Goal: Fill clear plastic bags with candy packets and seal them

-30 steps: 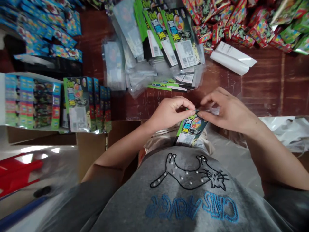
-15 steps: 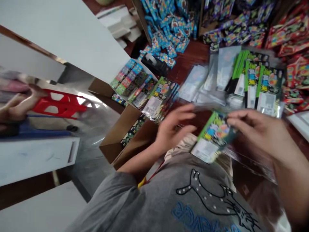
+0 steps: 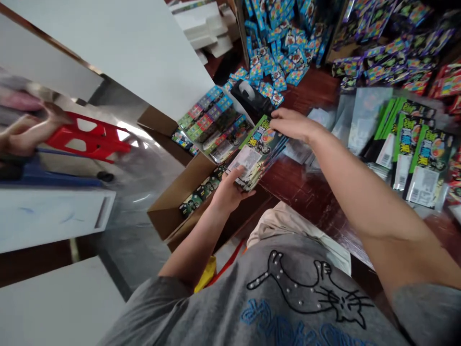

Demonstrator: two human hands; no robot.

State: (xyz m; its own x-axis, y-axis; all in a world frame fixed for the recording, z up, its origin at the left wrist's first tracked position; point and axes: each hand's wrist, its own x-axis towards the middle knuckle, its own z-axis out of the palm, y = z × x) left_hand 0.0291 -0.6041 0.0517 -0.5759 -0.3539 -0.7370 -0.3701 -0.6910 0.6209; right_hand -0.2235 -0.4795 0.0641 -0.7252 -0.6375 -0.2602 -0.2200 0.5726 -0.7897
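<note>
A stack of flat black-and-green packets (image 3: 257, 146) with white label areas lies tilted at the table's edge, beside an open carton. My left hand (image 3: 233, 189) is closed on its near end, thumb on top and fingers underneath. At the far corner my right hand (image 3: 290, 124) grips the same stack, its fingertips partly hidden. To the right, more black-and-green packets (image 3: 428, 163) lie fanned out beside clear plastic sleeves (image 3: 369, 115).
The open cardboard carton (image 3: 169, 218) holds dark green packs. Small colourful boxes (image 3: 207, 115) stand beside a black tape dispenser (image 3: 252, 98). Blue sachets (image 3: 277, 53), purple sachets (image 3: 385, 53) and red sachets (image 3: 450, 77) lie at the back. Another person's hands (image 3: 34, 129) show at far left, near a red stool (image 3: 90, 137).
My right hand has carried a packet left to the stack, and that packet is no longer apart from it. My left hand has moved down and closed on the stack's near end.
</note>
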